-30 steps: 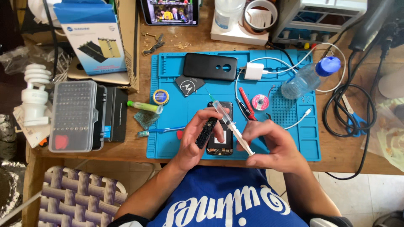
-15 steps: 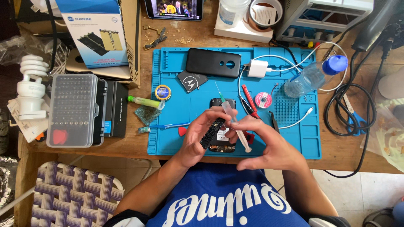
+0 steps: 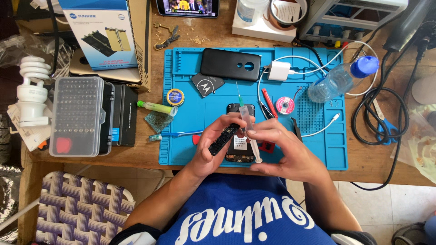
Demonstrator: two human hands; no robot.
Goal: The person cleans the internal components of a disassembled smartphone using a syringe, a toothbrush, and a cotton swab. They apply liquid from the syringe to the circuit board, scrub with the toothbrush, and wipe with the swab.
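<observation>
Here, near the bench's front edge, the left hand (image 3: 213, 149) gripped a small black part (image 3: 223, 139); the right hand (image 3: 284, 152) clasped a syringe (image 3: 249, 129) above the phone (image 3: 240, 149). Both looked light, fragile, best held mid-body.

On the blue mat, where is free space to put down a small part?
The blue silicone mat is bare between the round yellow tin and the opened black phone, and below the white cable tip. Around the red wire spool it is crowded.
</observation>
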